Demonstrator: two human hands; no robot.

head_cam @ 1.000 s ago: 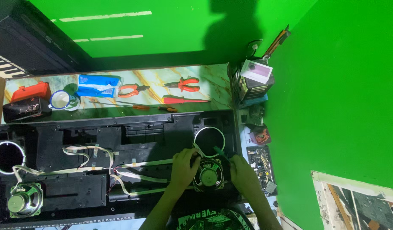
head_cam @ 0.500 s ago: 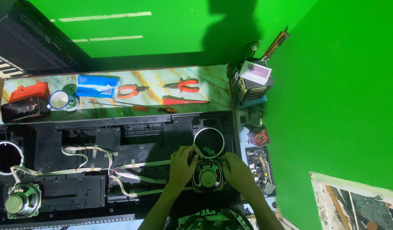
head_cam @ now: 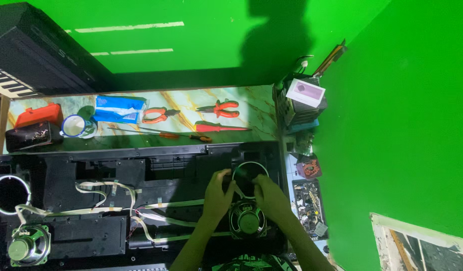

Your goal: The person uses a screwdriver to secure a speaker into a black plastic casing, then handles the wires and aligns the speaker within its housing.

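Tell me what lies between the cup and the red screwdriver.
In the head view, between the cup and the red screwdriver lie a blue packet, orange-handled pliers and a thin orange-handled screwdriver, all on the marbled shelf.

Open case [head_cam: 141, 170] lies across the bench [head_cam: 256, 108] in front of me. Speaker [head_cam: 247, 221] sits in its right end, just below the round opening [head_cam: 250, 166]; second speaker [head_cam: 28, 246] far left. Pliers [head_cam: 219, 108], screwdrivers [head_cam: 221, 128], mug [head_cam: 73, 125] lie behind the case.
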